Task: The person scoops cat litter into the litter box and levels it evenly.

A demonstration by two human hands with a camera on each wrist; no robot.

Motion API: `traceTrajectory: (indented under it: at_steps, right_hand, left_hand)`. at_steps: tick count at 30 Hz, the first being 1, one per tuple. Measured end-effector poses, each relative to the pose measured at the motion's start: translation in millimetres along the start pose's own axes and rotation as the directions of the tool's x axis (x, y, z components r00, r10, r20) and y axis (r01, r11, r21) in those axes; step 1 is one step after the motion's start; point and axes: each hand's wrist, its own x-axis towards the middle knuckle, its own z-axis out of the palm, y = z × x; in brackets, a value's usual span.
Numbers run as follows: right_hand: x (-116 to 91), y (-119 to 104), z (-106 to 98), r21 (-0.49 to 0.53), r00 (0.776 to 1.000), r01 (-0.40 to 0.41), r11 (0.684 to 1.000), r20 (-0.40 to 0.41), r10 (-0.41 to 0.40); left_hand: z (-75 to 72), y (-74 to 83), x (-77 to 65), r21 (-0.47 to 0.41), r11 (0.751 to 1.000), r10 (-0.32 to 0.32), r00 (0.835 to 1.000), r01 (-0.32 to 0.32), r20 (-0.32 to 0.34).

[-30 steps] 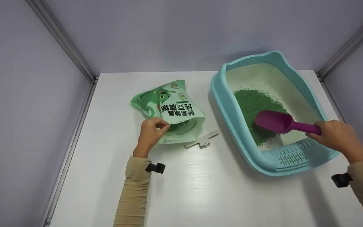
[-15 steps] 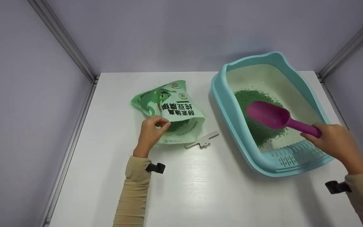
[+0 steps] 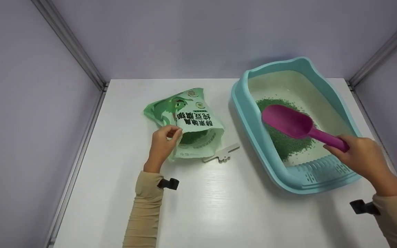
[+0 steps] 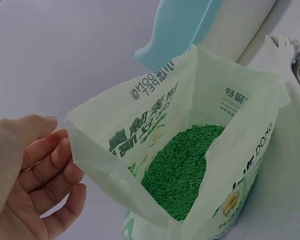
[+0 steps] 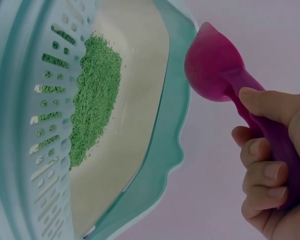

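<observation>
In the head view, my left hand (image 3: 164,143) is at the left edge of the open mouth of a green litter bag (image 3: 198,117), thumb and fingers pinching its rim. The left wrist view looks into the bag (image 4: 230,100), where green litter pellets (image 4: 180,170) lie. My right hand (image 3: 362,158) grips the handle of a purple scoop (image 3: 288,122), held over a blue litter box (image 3: 253,137). No pellets show in the scoop's bowl. Green pellets (image 3: 288,144) cover part of the box floor; the scoop hides some of them. The right wrist view shows fingers wrapped round the scoop handle (image 5: 280,155).
A flat, light-grey piece with a notched edge (image 3: 222,154) lies on the white table (image 3: 212,206) between bag and litter box. Pale walls (image 3: 171,38) enclose the table at the back and sides. The box has a slotted front ledge (image 3: 322,174).
The right hand has lifted the scoop and carried it left across the box. The left hand has shifted slightly left, and the bag's mouth gapes a little wider.
</observation>
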Motion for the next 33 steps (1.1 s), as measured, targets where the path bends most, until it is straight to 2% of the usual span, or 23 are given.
traceTrajectory:
  at_steps: [8, 16, 24, 33]
  right_hand:
    - [1.5, -16.8, 4.5, 0.053, 0.995, 0.081, 0.995, -0.054, -0.078]
    - [1.0, -33.1, 13.6, 0.116, 0.993, 0.112, 0.987, -0.039, -0.108]
    - [-0.9, -48.4, 27.8, 0.184, 0.995, 0.095, 0.978, 0.018, -0.1]
    - [-6.2, -68.0, 46.6, 0.232, 0.99, 0.135, 0.963, -0.006, -0.138]
  left_hand:
    - [-1.7, -1.7, -1.8, 0.026, 0.997, 0.068, 0.997, -0.067, -0.03]
    - [-3.2, -2.5, -2.5, 0.028, 0.997, 0.066, 0.997, -0.065, -0.035]
    - [-3.3, -3.4, -3.2, 0.025, 0.998, 0.056, 0.998, -0.055, -0.037]
    - [-2.3, -4.3, -5.8, 0.016, 0.999, 0.044, 0.998, -0.043, -0.035]
